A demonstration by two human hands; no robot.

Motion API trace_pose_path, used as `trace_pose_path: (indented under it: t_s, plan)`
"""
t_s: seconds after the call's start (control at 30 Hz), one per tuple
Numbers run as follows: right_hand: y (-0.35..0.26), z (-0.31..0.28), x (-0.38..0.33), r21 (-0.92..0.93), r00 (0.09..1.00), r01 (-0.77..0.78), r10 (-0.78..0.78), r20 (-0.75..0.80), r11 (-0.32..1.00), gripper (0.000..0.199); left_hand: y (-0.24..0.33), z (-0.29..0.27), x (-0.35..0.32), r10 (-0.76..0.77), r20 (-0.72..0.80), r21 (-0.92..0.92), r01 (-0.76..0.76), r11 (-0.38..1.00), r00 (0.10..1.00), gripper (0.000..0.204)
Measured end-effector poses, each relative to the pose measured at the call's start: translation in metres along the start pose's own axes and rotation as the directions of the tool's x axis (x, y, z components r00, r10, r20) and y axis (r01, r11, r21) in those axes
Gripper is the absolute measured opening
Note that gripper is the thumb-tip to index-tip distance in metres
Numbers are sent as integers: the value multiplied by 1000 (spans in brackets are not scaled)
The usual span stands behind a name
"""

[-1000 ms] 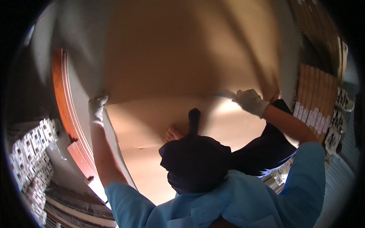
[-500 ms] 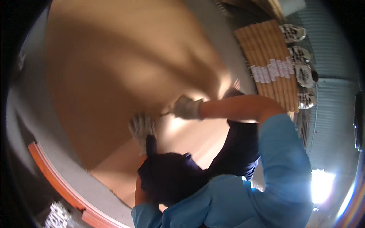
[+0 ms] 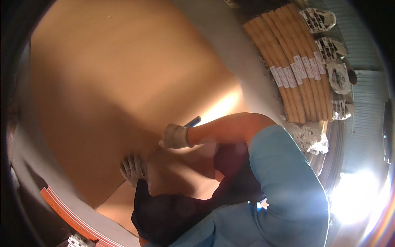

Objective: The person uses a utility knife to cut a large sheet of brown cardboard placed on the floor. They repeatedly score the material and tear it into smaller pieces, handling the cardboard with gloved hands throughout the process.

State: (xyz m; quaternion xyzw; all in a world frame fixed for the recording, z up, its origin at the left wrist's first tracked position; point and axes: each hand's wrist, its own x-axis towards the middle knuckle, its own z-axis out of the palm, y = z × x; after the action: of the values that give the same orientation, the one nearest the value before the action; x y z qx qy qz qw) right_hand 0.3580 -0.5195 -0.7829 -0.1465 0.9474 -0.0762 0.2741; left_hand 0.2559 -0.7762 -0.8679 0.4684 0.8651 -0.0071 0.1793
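Note:
A large brown cardboard sheet lies spread beneath me. My left hand, in a light work glove, rests on it with the fingers stretched flat. To the right, my right hand, also gloved, is closed low over the cardboard. From its upper side pokes the blue handle of what looks like a utility knife; the blade end is hidden by the hand. A dark straight line in the cardboard runs from beside my left hand to the sheet's lower left edge. My legs in dark trousers are bent close to both hands.
At the upper right lie several long brown strips with white labels, beside pale slotted plastic pieces. An orange rail curves along the lower left. Grey floor borders the sheet, and a bright light glares at the right.
Both hands now appear lower and further left, and the view has shifted too. The right hand has turned, so the blue handle shows. My left hand remains flat on the cardboard.

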Motion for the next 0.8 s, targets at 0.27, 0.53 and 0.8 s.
trace_pose_path:
  t_s: [0.27,0.53,0.8]
  plan:
    - [118,39,-118,46,952,-141,122,280,989,20,-3,21,3,121,-523,176,-32,984,844,36]
    - [216,92,-230,-109,926,-251,271,262,962,19,-5,17,1,164,-551,254,-23,967,818,37]
    - [257,124,-296,-98,939,-306,317,133,947,17,-6,11,-9,184,-532,309,-13,951,826,40]
